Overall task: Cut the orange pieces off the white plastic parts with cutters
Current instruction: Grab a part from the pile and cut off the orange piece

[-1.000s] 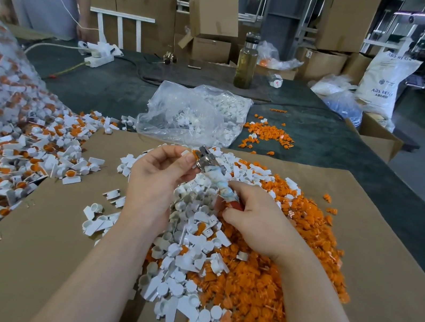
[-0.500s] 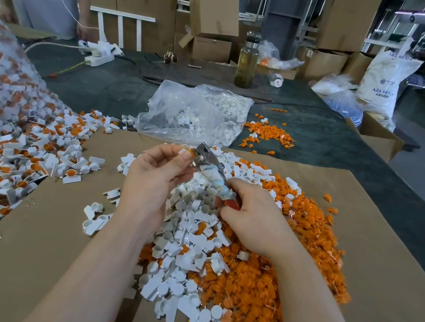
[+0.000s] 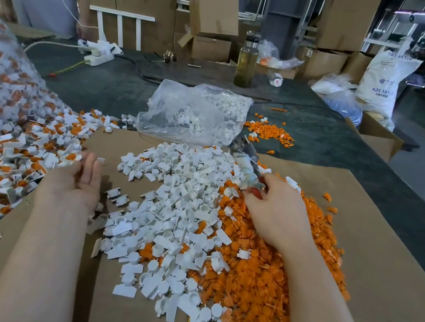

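**Cutters in the right hand, left hand empty beside the uncut pile**

The metal cutters with taped, whitish handles (image 3: 245,166) sit right of centre in the frame, their tip pointing up and away toward the upper middle. The right hand (image 3: 277,213) grips them with its fingers curled round the handles, resting over the seam where two heaps meet. Whether the blades are apart or together cannot be told.

Just left of that hand, in the middle of the frame, lies the heap of trimmed white plastic parts (image 3: 177,211). Touching it on the right and running to the lower right is the heap of cut orange plastic pieces (image 3: 257,275). Both heaps lie on the flat brown cardboard sheet (image 3: 383,273) that covers the near worktop.

The left hand (image 3: 77,180) is at centre left, fingers relaxed and slightly spread, holding nothing. It is just beside the large pile of white parts with orange pieces attached (image 3: 1,153), which fills the left edge of the frame.

Above the heaps, at upper centre, a crumpled clear plastic bag holding white parts (image 3: 194,112) lies on the dark green worktop (image 3: 321,139), with a small scatter of orange bits (image 3: 267,130) to its right. Farther back stands a tall glass bottle of yellowish liquid (image 3: 246,62).
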